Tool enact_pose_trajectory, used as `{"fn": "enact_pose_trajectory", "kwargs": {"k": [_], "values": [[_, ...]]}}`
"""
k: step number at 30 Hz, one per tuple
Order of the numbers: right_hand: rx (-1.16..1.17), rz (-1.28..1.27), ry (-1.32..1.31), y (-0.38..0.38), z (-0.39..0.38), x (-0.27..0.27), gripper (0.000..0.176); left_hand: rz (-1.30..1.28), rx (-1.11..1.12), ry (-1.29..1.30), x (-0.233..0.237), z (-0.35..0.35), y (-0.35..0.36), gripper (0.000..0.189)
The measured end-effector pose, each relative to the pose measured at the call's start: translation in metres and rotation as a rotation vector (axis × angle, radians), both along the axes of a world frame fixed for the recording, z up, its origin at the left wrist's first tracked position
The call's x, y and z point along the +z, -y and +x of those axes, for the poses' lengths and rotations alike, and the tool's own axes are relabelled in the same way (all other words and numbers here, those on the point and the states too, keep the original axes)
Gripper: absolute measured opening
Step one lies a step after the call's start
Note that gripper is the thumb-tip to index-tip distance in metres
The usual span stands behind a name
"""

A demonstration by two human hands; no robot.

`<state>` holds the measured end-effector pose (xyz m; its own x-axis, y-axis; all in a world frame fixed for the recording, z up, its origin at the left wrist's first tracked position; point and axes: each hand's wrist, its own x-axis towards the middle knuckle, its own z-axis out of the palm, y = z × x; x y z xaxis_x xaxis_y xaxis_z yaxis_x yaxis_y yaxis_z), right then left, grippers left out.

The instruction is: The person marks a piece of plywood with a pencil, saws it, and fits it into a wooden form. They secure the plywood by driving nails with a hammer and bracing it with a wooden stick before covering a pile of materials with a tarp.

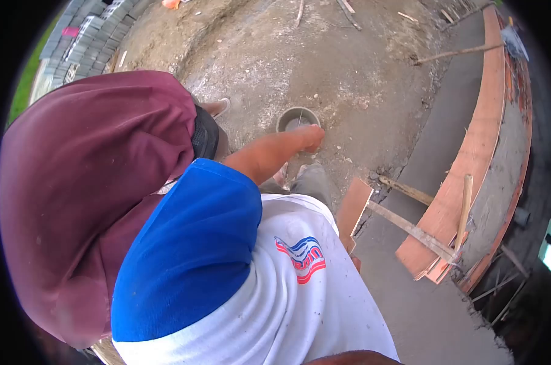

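Note:
My left hand (313,139) is closed at the near right rim of a round grey bucket (281,121), with the arm in a blue sleeve stretched out. A thin line, perhaps the bucket's wire handle, crosses its mouth; what is inside is not clear. The bucket is over the dirt ground in front of my legs. Of my right hand (356,263), only a little skin shows past the edge of my white shirt, at the lower end of a small flat wooden board (354,207). Its fingers are mostly hidden.
A person in a maroon shirt (93,182) bends close on my left. To the right, plywood formwork (470,164) with wooden braces (412,228) borders a smooth grey cement strip (446,109). Grey hollow blocks (93,42) are stacked far left. Sticks (348,13) lie on the ground.

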<state>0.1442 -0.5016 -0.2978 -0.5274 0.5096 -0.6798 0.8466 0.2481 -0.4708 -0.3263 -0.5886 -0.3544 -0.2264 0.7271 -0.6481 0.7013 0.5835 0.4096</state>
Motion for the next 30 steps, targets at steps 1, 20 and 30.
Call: {"fn": "enact_pose_trajectory", "kwargs": {"k": [1, 20, 30], "values": [[0.098, 0.054, 0.037, -0.013, -0.017, 0.002, 0.027, 0.007, 0.127, -0.057, -0.005, -0.022, 0.026, 0.026], [0.528, 0.537, -0.156, -0.113, -0.405, -0.001, 0.027, -0.087, 0.818, -0.189, -0.009, -0.238, 0.221, 0.026], [0.836, 0.566, -0.267, 0.032, -0.741, 0.035, 0.019, -0.097, 1.222, 0.078, -0.155, -0.423, 0.248, 0.031]]}}
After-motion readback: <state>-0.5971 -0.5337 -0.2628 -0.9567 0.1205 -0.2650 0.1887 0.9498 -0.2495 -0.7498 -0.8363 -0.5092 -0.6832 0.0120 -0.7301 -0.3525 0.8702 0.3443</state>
